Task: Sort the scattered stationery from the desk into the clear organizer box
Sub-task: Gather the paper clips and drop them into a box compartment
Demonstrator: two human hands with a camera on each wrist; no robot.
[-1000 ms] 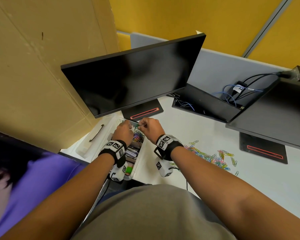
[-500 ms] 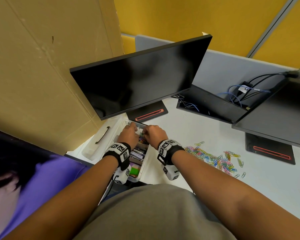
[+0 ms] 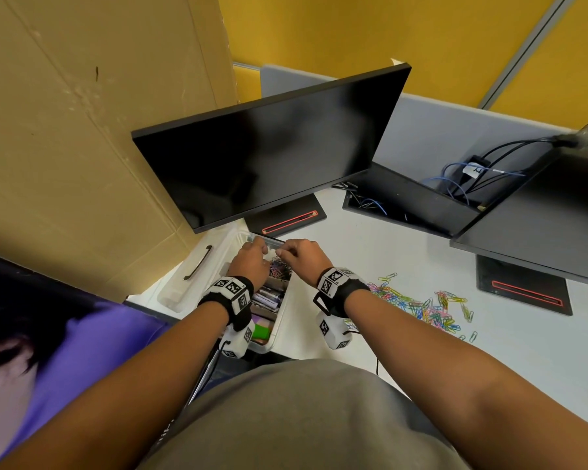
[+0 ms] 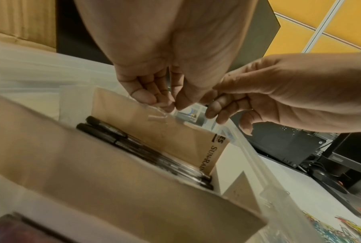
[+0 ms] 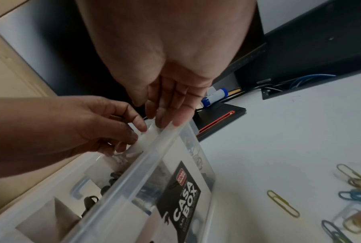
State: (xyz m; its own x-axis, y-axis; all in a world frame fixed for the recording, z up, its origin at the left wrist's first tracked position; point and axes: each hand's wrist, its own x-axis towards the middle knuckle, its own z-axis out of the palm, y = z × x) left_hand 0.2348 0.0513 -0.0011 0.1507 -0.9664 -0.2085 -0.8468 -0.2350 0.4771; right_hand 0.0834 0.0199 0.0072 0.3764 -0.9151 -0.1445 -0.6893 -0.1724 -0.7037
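The clear organizer box point(image 3: 283, 312) stands on the white desk below the monitor, split by brown cardboard dividers point(image 4: 154, 133). It holds black pens point(image 4: 121, 139), coloured paper clips point(image 3: 280, 269) and other stationery. Both hands meet over its far end. My left hand point(image 3: 252, 259) pinches a small clear plastic packet point(image 4: 157, 115) with fingertips and thumb. My right hand point(image 3: 299, 256) pinches the packet's other end, its fingertips point(image 5: 167, 123) at the box rim point(image 5: 134, 164). A heap of coloured paper clips point(image 3: 418, 307) lies on the desk to the right.
The box lid point(image 3: 180, 283) with a black handle lies left of the box against a cardboard wall. A black monitor point(image 3: 269, 147) overhangs the box's far end, its base point(image 3: 286, 220) just behind. A second monitor point(image 3: 540, 215) and a cable tray point(image 3: 404, 201) stand at the right.
Both hands stay together over the far end of the box, still holding the small clear item between them. Only the head view has shifted a little.
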